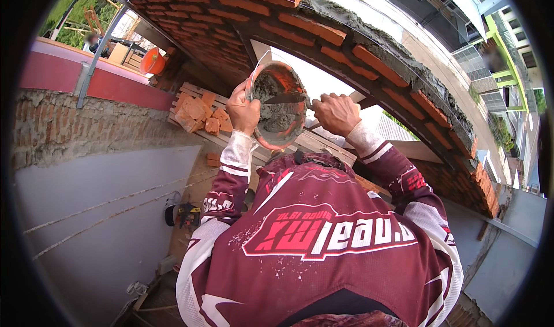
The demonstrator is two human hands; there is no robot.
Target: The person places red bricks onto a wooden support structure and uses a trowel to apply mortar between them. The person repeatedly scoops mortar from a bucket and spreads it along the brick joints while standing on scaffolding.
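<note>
Person's clothing: long-sleeved jersey [323, 235], maroon w/ white side panels and white curved stripes at shoulders and hem. Chest carries a red lettered patch edged in white; smaller white and red marks on upper sleeves. Cuffs white w/ thin maroon bands. Pale specks spatter the front. Left hand [242, 111] and right hand [337, 112] bare, no gloves.

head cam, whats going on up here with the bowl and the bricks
A person in a maroon and white jersey holds an orange bowl of wet grey mortar in the left hand. The right hand holds a trowel whose blade is in the mortar. Just ahead runs a brick wall with mortar along its top. Loose bricks lie on boards below.
</note>
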